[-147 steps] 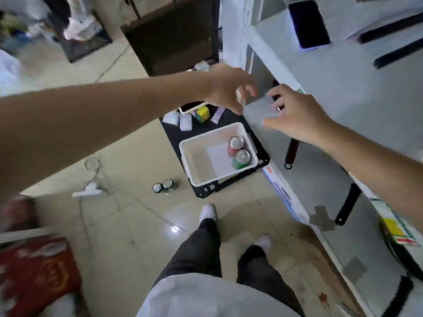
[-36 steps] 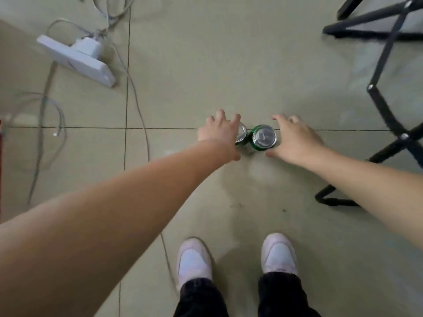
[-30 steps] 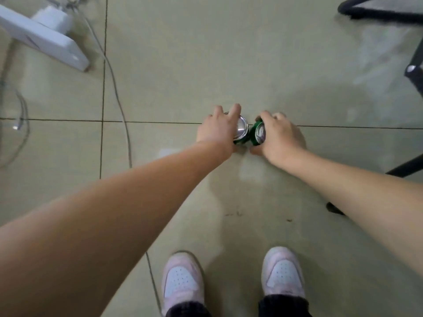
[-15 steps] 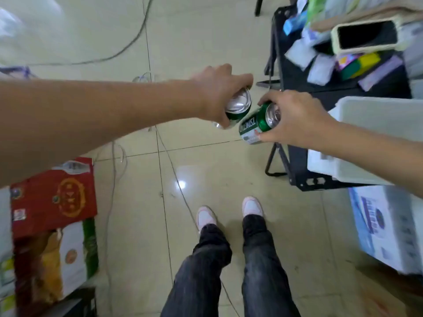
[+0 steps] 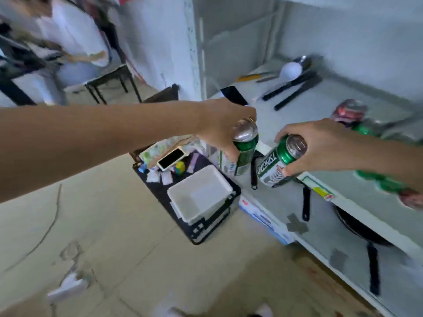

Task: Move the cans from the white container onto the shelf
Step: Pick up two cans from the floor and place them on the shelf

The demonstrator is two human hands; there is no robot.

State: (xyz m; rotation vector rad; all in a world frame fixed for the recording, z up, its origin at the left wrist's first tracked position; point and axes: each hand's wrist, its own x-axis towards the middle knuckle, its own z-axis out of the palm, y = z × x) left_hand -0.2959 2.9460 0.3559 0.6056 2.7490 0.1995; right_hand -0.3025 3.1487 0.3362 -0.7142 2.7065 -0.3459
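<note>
The left hand (image 5: 219, 126) has its grip tight on a green can (image 5: 243, 154), held upright. The right hand (image 5: 320, 145) has its grip tight on another green can (image 5: 278, 163), tilted. Both cans are in the air by the shelf's (image 5: 320, 104) front edge. The white container (image 5: 201, 193) sits below on the floor.

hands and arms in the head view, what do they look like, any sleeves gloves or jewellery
Both arms are bare as far as the frame shows: no sleeve reaches either forearm or wrist. The left hand and right hand wear no gloves, and no watch or bracelet shows. A small glint near the left hand's fingers might be a ring, but the blur makes it impossible to tell.
</note>
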